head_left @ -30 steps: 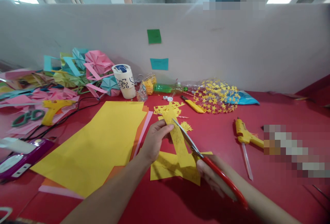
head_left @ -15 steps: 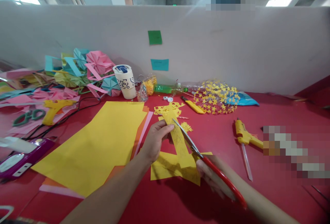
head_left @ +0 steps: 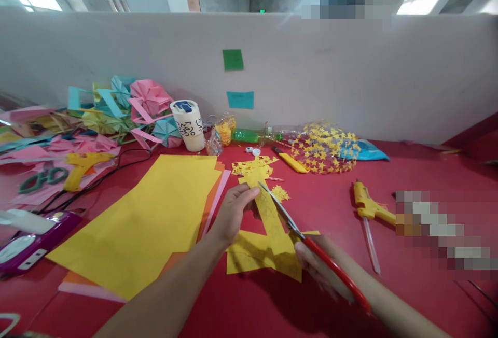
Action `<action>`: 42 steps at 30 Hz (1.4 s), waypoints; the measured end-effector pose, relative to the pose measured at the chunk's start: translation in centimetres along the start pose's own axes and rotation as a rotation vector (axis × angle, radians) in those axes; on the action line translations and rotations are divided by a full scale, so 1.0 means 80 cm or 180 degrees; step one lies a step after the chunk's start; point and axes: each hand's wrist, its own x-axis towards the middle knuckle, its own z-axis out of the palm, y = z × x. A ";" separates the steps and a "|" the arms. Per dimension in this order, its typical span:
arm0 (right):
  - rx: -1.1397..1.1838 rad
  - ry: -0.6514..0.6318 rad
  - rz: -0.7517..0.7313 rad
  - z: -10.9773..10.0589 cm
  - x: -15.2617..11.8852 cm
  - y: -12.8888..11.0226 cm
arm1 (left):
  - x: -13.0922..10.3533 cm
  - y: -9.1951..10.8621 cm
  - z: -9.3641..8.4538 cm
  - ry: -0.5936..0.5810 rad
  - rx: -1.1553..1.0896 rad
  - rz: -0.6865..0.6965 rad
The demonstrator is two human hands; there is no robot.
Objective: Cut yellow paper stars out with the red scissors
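My left hand (head_left: 232, 212) pinches a yellow paper strip (head_left: 268, 216) near its upper end, thumb on top. Faint star outlines are drawn on the strip. My right hand (head_left: 321, 265) grips red-handled scissors (head_left: 330, 265), whose blades lie along the strip's right edge with the tips close to my left thumb. More yellow paper pieces (head_left: 249, 257) lie on the table under the strip. Just beyond the blades sits a small pile of cut yellow stars (head_left: 280, 193). Behind my left hand are yellow paper scraps with star-shaped holes (head_left: 254, 164).
Large yellow sheets (head_left: 167, 198) lie at left, beside a yellow glue gun (head_left: 83, 164) and a purple power strip (head_left: 42, 239). Another glue gun (head_left: 365, 203) is at right. Behind stand a white cup (head_left: 189, 128), a green bottle (head_left: 247, 136), a yellow cutter (head_left: 291, 160) and a star-covered clear ball (head_left: 324, 149).
The view has tilted up very slightly. Both hands, the paper strip and the scissors keep nearly the same position.
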 end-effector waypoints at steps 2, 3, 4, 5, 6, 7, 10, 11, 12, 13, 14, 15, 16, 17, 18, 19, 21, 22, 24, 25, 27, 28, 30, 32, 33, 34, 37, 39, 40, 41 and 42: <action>-0.0017 0.0027 -0.0046 0.001 0.001 0.001 | 0.000 0.000 0.000 0.0017 0.0012 0.0004; -0.0019 0.0040 -0.0078 0.001 0.001 0.002 | 0.000 0.000 0.001 0.0025 0.0034 0.0002; -0.0019 0.0054 -0.0104 0.002 0.002 0.003 | 0.000 0.001 0.001 0.0033 0.0059 -0.0005; -0.0020 0.0069 -0.0122 0.003 0.002 0.003 | 0.000 0.001 0.001 0.0038 0.0077 -0.0013; -0.0024 0.0085 -0.0138 0.003 0.002 0.003 | 0.000 0.002 0.001 0.0033 0.0087 -0.0016; -0.0029 0.0100 -0.0155 0.004 0.002 0.004 | -0.001 0.002 0.001 0.0022 0.0086 -0.0014; -0.0029 0.0126 -0.0157 0.004 0.002 0.003 | -0.001 0.003 0.001 -0.0015 0.0090 -0.0016; -0.0021 0.0118 -0.0139 0.004 0.002 0.002 | -0.001 0.002 0.001 -0.0021 0.0112 -0.0017; -0.0011 0.0112 -0.0115 0.003 0.002 0.001 | -0.001 0.002 0.001 -0.0018 0.0143 -0.0018; -0.0003 0.0111 -0.0094 0.003 0.001 0.000 | -0.001 0.002 0.000 -0.0013 0.0177 -0.0023; 0.0003 0.0110 -0.0083 0.002 0.001 -0.001 | 0.000 0.001 0.000 -0.0002 0.0210 -0.0025; 0.0001 0.0106 -0.0073 0.001 0.000 -0.002 | 0.000 0.001 -0.001 0.0005 0.0247 -0.0031; -0.0009 0.0105 -0.0053 0.000 0.000 -0.002 | 0.001 0.002 -0.003 -0.0003 0.0294 -0.0039; -0.0035 0.0109 -0.0031 -0.001 0.000 -0.002 | 0.002 0.003 -0.004 -0.0022 0.0353 -0.0033; -0.0081 0.0111 -0.0014 -0.002 0.001 -0.001 | 0.003 0.005 -0.006 -0.0046 0.0416 -0.0005; -0.0139 0.0108 -0.0019 -0.004 0.002 0.001 | 0.004 0.007 -0.008 -0.0070 0.0479 0.0042; -0.0242 0.0101 -0.0052 -0.006 0.004 0.005 | 0.007 0.012 -0.012 -0.0093 0.0565 0.0154; -0.0270 0.0089 -0.0071 -0.007 0.004 0.007 | 0.008 0.014 -0.014 -0.0084 0.0581 0.0202; -0.0279 0.0043 -0.0099 -0.008 0.005 0.010 | 0.009 0.017 -0.015 -0.0057 0.0584 0.0221; -0.0259 0.0009 -0.0101 -0.009 0.005 0.011 | 0.009 0.017 -0.015 -0.0051 0.0579 0.0196; -0.0175 -0.0034 -0.0081 -0.010 0.004 0.010 | 0.008 0.015 -0.014 -0.0044 0.0543 0.0117; -0.0127 -0.0038 -0.0058 -0.010 0.004 0.009 | 0.007 0.013 -0.012 -0.0034 0.0511 0.0077; -0.0049 -0.0007 -0.0001 -0.009 0.002 0.007 | 0.006 0.010 -0.010 0.0008 0.0447 0.0021; -0.0023 0.0035 -0.0007 -0.008 0.001 0.005 | 0.004 0.008 -0.009 0.0063 0.0406 0.0003; -0.0020 0.0041 -0.0021 -0.006 0.001 0.005 | 0.004 0.007 -0.009 0.0069 0.0403 0.0002; -0.0015 0.0043 -0.0032 -0.005 0.001 0.006 | 0.003 0.006 -0.008 0.0047 0.0413 0.0001; 0.0002 0.0011 -0.0055 0.000 0.002 0.009 | 0.000 0.005 -0.006 -0.0075 0.0422 0.0031; 0.0009 -0.0024 -0.0071 0.003 0.004 0.013 | -0.001 0.005 -0.005 -0.0135 0.0397 0.0059; 0.0011 -0.0035 -0.0081 0.004 0.005 0.016 | -0.002 0.004 -0.004 -0.0150 0.0383 0.0074; 0.0013 -0.0038 -0.0088 0.004 0.006 0.019 | -0.002 0.004 -0.004 -0.0162 0.0378 0.0086; 0.0014 -0.0028 -0.0102 0.004 0.006 0.022 | -0.002 0.005 -0.004 -0.0176 0.0384 0.0091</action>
